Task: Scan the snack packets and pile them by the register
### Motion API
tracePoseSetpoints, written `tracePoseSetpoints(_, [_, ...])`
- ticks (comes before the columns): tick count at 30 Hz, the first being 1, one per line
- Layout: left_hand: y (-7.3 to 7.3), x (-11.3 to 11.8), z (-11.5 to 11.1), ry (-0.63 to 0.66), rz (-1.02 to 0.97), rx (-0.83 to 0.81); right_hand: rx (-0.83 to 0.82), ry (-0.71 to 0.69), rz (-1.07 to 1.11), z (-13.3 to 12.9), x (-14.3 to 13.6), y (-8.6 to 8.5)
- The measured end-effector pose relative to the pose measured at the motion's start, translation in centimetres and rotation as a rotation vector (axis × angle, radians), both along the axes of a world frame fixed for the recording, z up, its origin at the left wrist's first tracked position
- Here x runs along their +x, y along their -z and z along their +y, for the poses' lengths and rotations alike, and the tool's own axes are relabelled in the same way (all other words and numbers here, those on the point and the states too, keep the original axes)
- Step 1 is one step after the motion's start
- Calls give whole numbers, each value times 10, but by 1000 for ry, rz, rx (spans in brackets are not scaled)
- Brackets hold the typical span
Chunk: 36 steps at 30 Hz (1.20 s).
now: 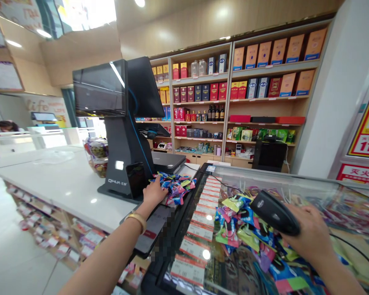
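Note:
My left hand [153, 191] rests at the near left edge of a pile of small wrapped candies [180, 186] by the foot of a black checkout terminal [119, 164]. Its index finger and thumb are apart over the wrappers; the other fingertips are partly hidden. My right hand [313, 233] is wrapped around a black barcode scanner [275, 211], which points up and to the left. Beneath the scanner, a second, larger heap of wrapped candies [255, 237] in blue, pink and green lies on the glass display case [221, 268].
Price labels [199, 223] line the case's left side. A dark cable [356, 250] curves at right. A jar [97, 153] stands behind the terminal on the white counter [64, 184]. Shelves [199, 110] of boxes and bottles fill the back wall. A person [7, 125] is far left.

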<state>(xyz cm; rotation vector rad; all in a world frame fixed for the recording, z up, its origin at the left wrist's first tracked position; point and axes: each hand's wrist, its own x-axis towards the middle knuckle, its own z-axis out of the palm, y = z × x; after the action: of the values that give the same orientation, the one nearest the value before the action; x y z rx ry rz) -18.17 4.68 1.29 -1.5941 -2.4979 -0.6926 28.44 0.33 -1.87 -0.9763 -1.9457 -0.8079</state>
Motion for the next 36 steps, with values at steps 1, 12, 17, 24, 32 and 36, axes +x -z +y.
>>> tracePoseSetpoints(1, [0, -3, 0, 4, -49, 17, -3, 0, 11, 0, 0, 1])
tracePoseSetpoints(12, [-5, -6, 1, 18, -818, 469, 0, 21, -25, -7, -10, -7])
tracePoseSetpoints(17, [-26, 29, -8, 161, -1220, 583, 0, 35, -14, -7, -10, -9])
tracePoseSetpoints(24, [-33, 115, -25, 493, -2002, 333, -52, -31, -16, -10, -13, -16])
tracePoseSetpoints(32, [2, 189, -21, 572, -1824, 456, -118, -56, 96, -23, -29, -28])
tracePoseSetpoints(36, [17, 196, -24, 632, -1765, 450, -150, -92, 40, -23, -30, -29])
